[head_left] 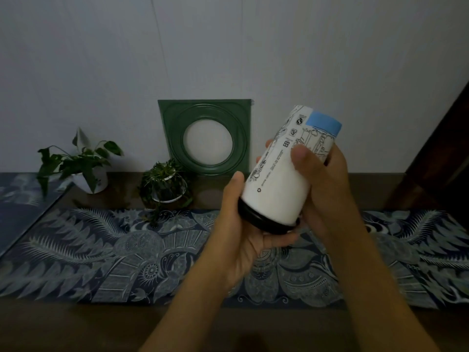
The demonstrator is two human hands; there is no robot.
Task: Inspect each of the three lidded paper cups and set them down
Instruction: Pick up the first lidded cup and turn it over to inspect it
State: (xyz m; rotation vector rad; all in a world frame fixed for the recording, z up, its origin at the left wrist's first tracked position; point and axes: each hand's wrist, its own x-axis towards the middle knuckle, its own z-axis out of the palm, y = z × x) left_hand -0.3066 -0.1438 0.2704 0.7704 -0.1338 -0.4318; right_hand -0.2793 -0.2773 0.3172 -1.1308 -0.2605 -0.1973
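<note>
I hold one lidded paper cup (276,184) in the air above the table, tipped so its black lid (264,221) faces down toward me and its base points up and away. The cup is white with black line drawings and a blue band near the base. My left hand (241,240) cradles the lid end from below, thumb along the cup's left side. My right hand (322,179) wraps the upper body from the right, thumb pressed on the front. No other paper cup shows in the head view.
A dark wooden table carries a blue patterned runner (127,255). At the back stand two potted plants (81,168) (165,184) and a green square frame with a round white centre (206,138), leaning on the white wall. A dark wooden piece (441,158) rises at right.
</note>
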